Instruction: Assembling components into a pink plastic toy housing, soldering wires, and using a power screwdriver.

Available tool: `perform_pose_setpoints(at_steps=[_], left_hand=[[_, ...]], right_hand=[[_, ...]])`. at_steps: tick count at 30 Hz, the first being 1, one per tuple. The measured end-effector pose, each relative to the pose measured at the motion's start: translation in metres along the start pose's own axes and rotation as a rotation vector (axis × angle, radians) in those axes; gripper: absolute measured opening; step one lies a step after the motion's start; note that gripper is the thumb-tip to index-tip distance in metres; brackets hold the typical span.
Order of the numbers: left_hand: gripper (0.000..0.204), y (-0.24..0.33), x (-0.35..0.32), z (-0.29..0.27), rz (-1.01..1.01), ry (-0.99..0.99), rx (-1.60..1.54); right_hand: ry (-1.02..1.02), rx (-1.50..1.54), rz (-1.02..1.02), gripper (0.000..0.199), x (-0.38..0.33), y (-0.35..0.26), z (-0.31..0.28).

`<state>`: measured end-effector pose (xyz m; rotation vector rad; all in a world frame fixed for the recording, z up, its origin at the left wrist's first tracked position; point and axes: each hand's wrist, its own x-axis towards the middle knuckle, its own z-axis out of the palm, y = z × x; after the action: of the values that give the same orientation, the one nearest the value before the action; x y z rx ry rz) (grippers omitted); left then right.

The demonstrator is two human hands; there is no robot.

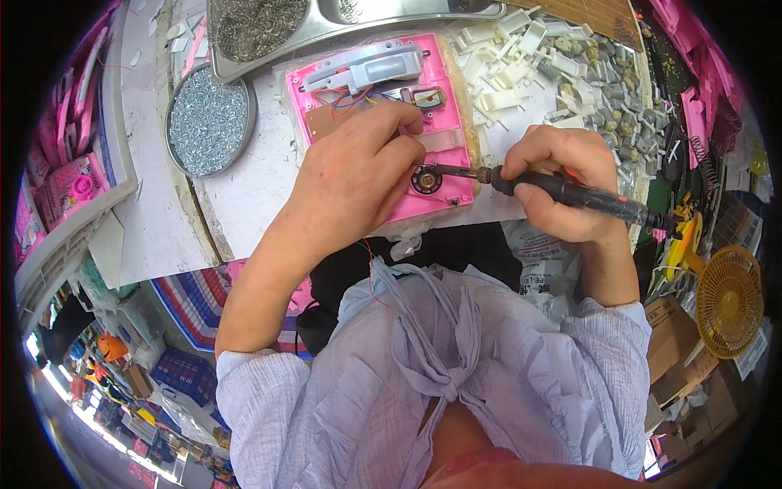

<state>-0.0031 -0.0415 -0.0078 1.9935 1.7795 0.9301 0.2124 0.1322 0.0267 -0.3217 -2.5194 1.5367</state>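
A pink plastic toy housing [456, 98] lies open on the table in front of me, with a grey part [383, 69] and thin coloured wires inside. A small round black speaker [426, 179] sits near its lower edge. My right hand [566, 175] is closed around the black handle of a soldering iron [562, 189]; the metal tip reaches left to the speaker. My left hand [354, 175] rests over the housing's left side, fingers curled and pinched beside the speaker. Whatever the left fingertips hold is hidden. A thin red wire [372, 265] hangs below that hand.
To the left stands a round bowl of small screws [210, 122]. A metal tray [326, 37] with small metal parts lies at the back. White plastic pieces [509, 61] and many grey parts [607, 98] are heaped on the right. A yellow fan [731, 301] stands at the lower right.
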Motion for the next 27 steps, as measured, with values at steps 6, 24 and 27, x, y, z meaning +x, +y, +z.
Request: perform_pose_setpoints(at_steps=[6, 24, 27], left_hand=[[0.024, -0.001, 0.0, 0.0, 0.009, -0.004, -0.003], [0.027, -0.003, -0.009, -0.001, 0.038, 0.029, 0.021], [0.027, -0.001, -0.008, -0.002, 0.025, 0.034, 0.014]], right_hand=[[0.039, 0.058, 0.134, 0.024, -0.003, -0.006, -0.002], [0.276, 0.228, 0.01, 0.021, -0.033, 0.009, -0.009], [0.264, 0.177, -0.008, 0.02, -0.028, 0.004, -0.003]])
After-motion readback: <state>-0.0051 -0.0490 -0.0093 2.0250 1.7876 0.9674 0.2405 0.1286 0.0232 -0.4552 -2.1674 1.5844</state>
